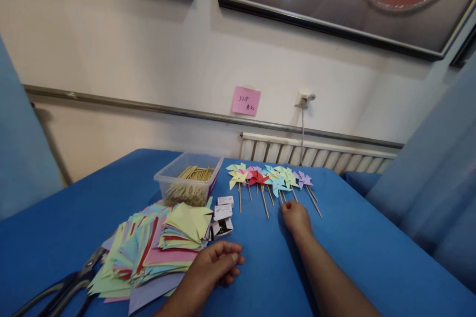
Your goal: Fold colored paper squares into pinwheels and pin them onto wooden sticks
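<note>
Reaching to the row of pinwheels [270, 180], the right hand [296, 218] touches their sticks, fingers hidden; the left hand [219, 263] rests loosely curled, empty, beside stacked paper squares [163, 242].

Open blue table [357, 247] right of the right hand [296, 218], and between both hands. Pinwheels [269, 178] block just ahead of its fingers. Left side crowded: paper pile [156, 247], small boxes [223, 218], tub [188, 178], scissors [67, 287] at the near-left edge. Left hand [217, 265] seems to touch the pile's edge. Bare strip behind the pinwheels, up to the wall.
</note>
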Tool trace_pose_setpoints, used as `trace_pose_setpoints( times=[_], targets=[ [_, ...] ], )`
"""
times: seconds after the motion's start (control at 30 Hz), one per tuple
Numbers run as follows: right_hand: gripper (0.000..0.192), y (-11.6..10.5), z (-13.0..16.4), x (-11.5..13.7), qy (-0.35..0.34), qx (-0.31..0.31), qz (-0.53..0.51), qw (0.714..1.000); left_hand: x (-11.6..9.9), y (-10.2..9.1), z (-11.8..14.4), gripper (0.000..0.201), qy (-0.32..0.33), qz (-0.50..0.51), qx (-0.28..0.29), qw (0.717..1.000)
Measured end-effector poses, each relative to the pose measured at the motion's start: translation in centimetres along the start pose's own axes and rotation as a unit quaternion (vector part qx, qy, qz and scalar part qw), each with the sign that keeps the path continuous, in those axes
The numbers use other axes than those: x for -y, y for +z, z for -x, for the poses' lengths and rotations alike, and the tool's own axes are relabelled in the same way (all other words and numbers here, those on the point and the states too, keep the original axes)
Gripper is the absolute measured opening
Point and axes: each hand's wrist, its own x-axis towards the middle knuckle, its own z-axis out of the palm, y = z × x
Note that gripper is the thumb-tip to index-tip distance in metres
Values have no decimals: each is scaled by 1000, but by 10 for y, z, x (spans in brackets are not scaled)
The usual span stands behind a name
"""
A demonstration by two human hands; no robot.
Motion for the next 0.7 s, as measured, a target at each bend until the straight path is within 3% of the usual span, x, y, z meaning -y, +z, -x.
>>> trace_pose_setpoints(
  times=[0.4,0.7],
  targets=[
    [31,-1,6,4,3,5,25,1000,4,-1,-3,28,4,-16,14,1000],
    [29,4,5,1,5,-10,-21,1000,9,0,-5,25,19,-69,32,997]
  ],
)
